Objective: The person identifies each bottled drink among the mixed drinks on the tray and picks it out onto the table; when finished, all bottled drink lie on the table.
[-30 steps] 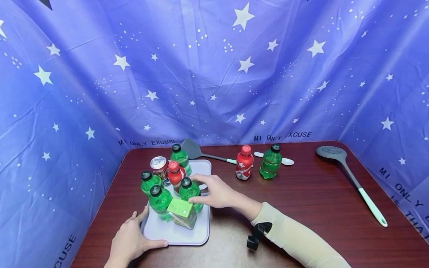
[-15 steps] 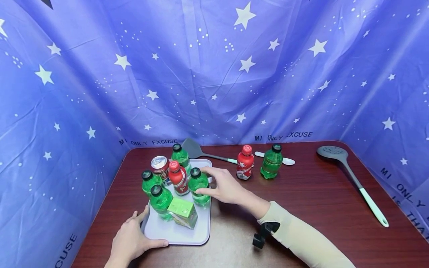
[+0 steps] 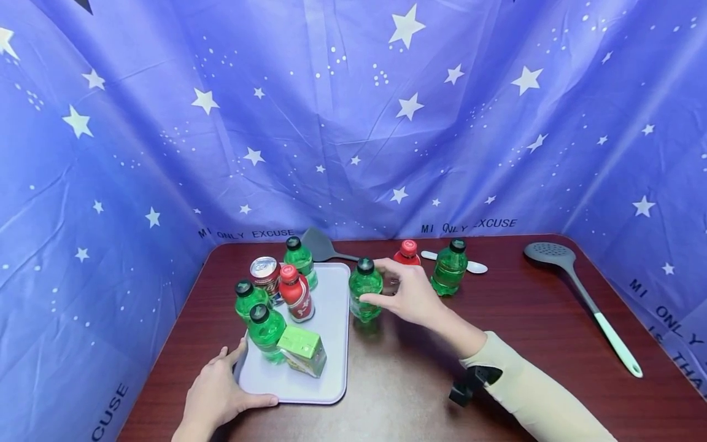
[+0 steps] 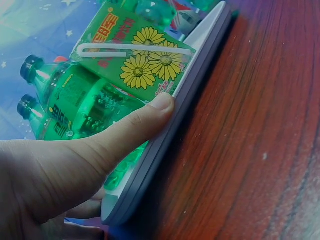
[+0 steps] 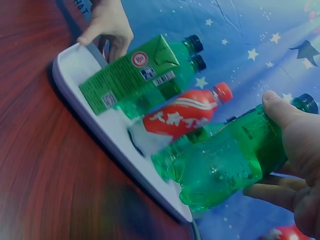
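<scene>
My right hand (image 3: pixel 411 298) grips a green soda bottle (image 3: pixel 361 288) with a black cap, just off the tray's right edge. In the right wrist view this bottle (image 5: pixel 225 165) hangs tilted, with thumb and fingers round its upper part. My left hand (image 3: pixel 212 393) holds the near left corner of the white tray (image 3: pixel 328 380), its thumb (image 4: pixel 145 120) lying along the rim. On the tray stand a red bottle (image 3: pixel 296 294), a green drink carton (image 3: pixel 304 350) with a straw, a soda can (image 3: pixel 265 270) and three green bottles, one (image 3: pixel 267 334) beside the carton.
Right of the tray stand another red bottle (image 3: pixel 407 250), partly behind my right hand, and a green bottle (image 3: pixel 450 273). A white spoon (image 3: pixel 476 267) lies behind them. A grey turner (image 3: pixel 317 245) lies behind the tray, a skimmer (image 3: pixel 571 276) at the right. Starred curtains (image 3: pixel 353 123) surround the table.
My right hand has carried the green bottle from among the drinks on the tray rightward past the tray's edge. The red bottle now stands more upright in view. My left hand stays at the corner.
</scene>
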Tool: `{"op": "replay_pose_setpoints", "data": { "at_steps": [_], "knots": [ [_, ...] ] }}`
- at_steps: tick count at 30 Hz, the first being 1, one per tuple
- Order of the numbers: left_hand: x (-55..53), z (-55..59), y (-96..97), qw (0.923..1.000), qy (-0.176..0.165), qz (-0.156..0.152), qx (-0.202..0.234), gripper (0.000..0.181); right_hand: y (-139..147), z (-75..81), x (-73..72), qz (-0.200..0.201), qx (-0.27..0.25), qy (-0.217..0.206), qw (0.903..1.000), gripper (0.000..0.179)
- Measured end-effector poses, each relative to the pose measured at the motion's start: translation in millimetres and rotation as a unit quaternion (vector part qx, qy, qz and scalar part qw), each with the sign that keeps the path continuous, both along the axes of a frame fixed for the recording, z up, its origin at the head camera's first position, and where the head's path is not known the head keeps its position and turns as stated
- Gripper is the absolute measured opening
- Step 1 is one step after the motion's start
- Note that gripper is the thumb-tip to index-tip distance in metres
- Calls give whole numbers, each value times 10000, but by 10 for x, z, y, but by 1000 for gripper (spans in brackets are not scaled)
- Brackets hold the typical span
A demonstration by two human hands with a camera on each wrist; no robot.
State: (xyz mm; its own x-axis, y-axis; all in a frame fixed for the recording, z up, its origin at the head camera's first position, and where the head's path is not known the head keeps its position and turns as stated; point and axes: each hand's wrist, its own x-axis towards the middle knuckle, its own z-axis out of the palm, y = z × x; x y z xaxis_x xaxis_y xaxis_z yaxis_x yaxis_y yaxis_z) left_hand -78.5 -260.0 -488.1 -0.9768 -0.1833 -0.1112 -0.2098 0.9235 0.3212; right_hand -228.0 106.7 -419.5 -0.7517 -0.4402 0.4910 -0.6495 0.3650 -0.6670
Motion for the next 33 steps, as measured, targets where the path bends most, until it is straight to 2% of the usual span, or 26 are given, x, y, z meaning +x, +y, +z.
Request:
{"op": "replay_pose_setpoints", "data": {
  "at_steps": [5,10,16,27,33],
  "knots": [
    [-7,28,7,10000,-3,-22,-29,151,234,32,35,-368,115,325,9987,55],
    [-8,32,-6,10000,-10,-25,-65,151,442,6,65,-508,151,378,9979,56],
    [-9,19,-10,10000,-91,-14,-37,151,712,-62,145,-923,341,460,9941,57],
    [-17,1,6,9999,-110,-19,-7,151,1216,-124,246,-1388,127,396,9894,54],
    [-14,7,-14,9999,-106,-6,-10,151,1449,-115,260,-1814,231,391,9824,52]
  ]
}}
